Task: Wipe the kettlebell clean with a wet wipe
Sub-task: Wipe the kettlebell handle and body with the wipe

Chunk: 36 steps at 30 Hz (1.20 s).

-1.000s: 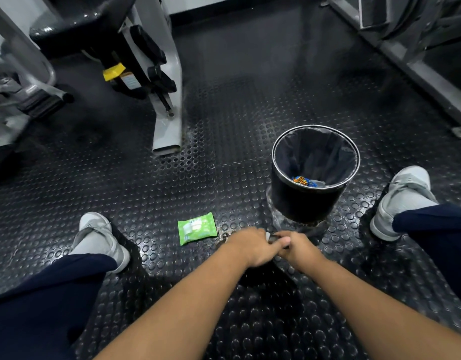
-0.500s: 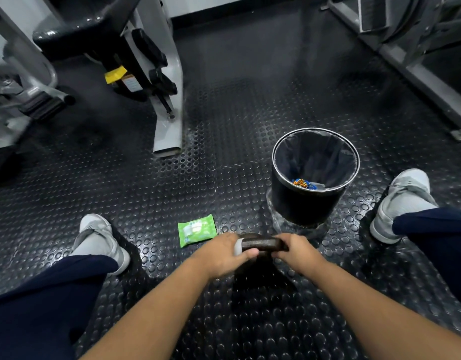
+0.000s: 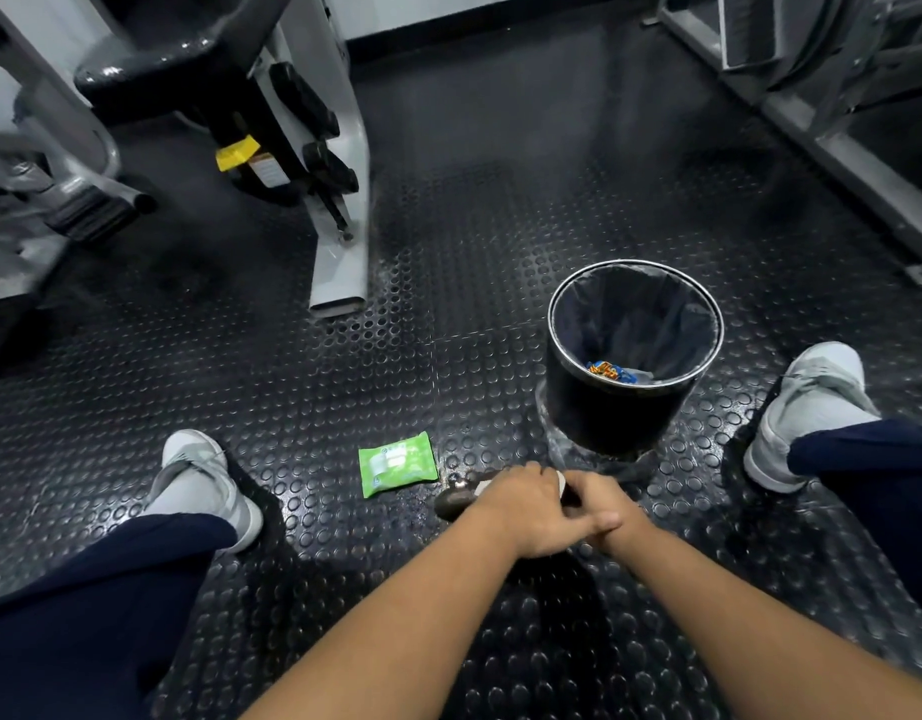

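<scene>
The kettlebell (image 3: 454, 502) sits on the floor (image 3: 448, 304) between your feet, right in front of you. Only one rounded, dark, dull-metal end of its handle shows; both hands cover the rest. Your left hand (image 3: 526, 511) lies on top of the handle with its fingers (image 3: 521, 478) curled over it, pinning a white wet wipe (image 3: 483, 488) against the metal; thin edges of the wipe peek out on either side of the hand. Your right hand (image 3: 612, 504) is pressed against the left one, partly under its thumb. Whether its fingers grip the handle cannot be told.

Just left of the kettlebell lies one flat, glossy green pack of wipes (image 3: 396, 464) with a white label. Just beyond your hands stands one round black bin (image 3: 604, 418) with a shiny metal rim and a dark plastic liner. One crumpled orange and blue wrapper (image 3: 609, 370) lies at the bottom.

The floor is black rubber covered in raised round studs. Your two pale grey shoes, the left shoe (image 3: 199, 480) and the right shoe (image 3: 807, 402), rest wide apart below navy trousers (image 3: 84, 605). A grey and black gym machine (image 3: 292, 148) stands further off to the left.
</scene>
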{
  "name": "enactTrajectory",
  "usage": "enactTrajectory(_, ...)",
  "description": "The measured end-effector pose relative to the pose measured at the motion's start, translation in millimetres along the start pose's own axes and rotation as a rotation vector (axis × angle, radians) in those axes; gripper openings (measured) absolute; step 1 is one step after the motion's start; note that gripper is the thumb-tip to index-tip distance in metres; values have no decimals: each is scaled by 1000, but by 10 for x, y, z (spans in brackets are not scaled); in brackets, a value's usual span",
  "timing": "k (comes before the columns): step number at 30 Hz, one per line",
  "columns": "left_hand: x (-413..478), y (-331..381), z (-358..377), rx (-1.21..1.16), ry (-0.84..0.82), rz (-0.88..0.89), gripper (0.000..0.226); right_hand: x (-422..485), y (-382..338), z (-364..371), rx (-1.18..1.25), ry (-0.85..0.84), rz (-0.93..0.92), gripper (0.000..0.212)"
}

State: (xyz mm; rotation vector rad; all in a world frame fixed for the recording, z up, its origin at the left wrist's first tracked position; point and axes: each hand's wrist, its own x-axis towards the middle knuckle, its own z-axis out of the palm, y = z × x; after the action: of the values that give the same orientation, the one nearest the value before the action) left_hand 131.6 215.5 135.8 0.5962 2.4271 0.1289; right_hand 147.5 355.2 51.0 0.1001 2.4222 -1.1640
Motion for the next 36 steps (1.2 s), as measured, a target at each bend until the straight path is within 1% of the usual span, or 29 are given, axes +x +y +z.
enactTrajectory(3, -18, -201, 66, -7, 33, 23, 99, -15, 34, -12, 16, -20, -1, 29)
enactTrajectory(8, -114, -737, 169, -157, 73, -40, 86, 19, 57, 10, -26, -10, 17, 31)
enactTrajectory(10, -167, -775, 180, -152, 77, -61, 88, 25, 51, 13, -37, -5, 21, 29)
enactTrajectory(13, -139, -587, 169, -70, 99, -72, 96, 9, 39, 14, -16, -6, 25, 30)
enactTrajectory(15, -83, -361, 154, -14, 87, -44, 103, -13, 19, 2, 7, -12, 34, 30)
enactTrajectory(18, -36, -32, 133, 12, 41, -3, 115, 10, 28, 1, -14, -6, -4, 33)
enactTrajectory(20, -23, 54, 143, 33, 36, 17, 119, 14, 44, 2, -34, -8, -17, 30)
enactTrajectory(22, -46, -9, 143, 17, 46, 18, 122, 0, 48, 6, -13, 0, -27, 32)
enactTrajectory(25, -105, -265, 124, -38, 57, -6, 106, -15, 51, 14, 1, -7, -17, 31)
enactTrajectory(29, -246, -656, 62, -171, 19, -82, 88, -21, 44, 11, 6, 22, -1, 29)
enactTrajectory(32, -333, -912, 69, -273, -7, -140, 96, -16, 45, 32, -22, 37, 14, 30)
enactTrajectory(36, -265, -902, 71, -264, -28, -168, 97, -13, 51, 46, -15, 43, 26, 31)
